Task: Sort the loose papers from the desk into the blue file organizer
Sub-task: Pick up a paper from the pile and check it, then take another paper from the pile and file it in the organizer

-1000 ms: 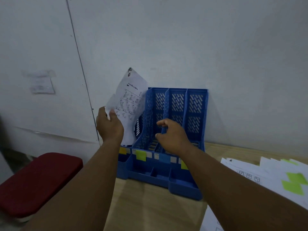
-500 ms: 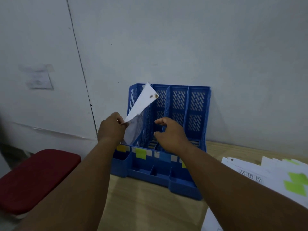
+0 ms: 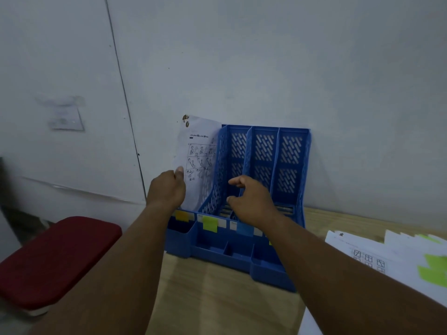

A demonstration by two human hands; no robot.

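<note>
Now the blue file organizer (image 3: 263, 189) stands upright at the back edge of the wooden worktop (image 3: 217, 298), its back against the pale wall (image 3: 266, 56), near the worktop's left edge. Coloured sticky tabs mark its low front compartments: a yellow tab (image 3: 182, 215), a green tab (image 3: 210, 223) and a blue tab (image 3: 244, 228). The left hand (image 3: 167, 189) pinches a printed sheet (image 3: 198, 155) by its left edge, thumb on the face of the page, and holds it upright in the organizer's leftmost slot, just left of the first lattice divider; a dark clip or staple sits at its top corner. The lower part of the sheet is hidden behind the hand, so I cannot tell whether it reaches the bottom of the slot. The right hand (image 3: 251, 201) hovers over the middle slots with its fingers loosely spread, holding nothing. Toward the right edge of the worktop lies a fanned pile of loose papers (image 3: 377, 257) carrying green sticky notes (image 3: 433, 269). Off the left edge, lower down, sits a red cushioned stool (image 3: 55, 259).
</note>
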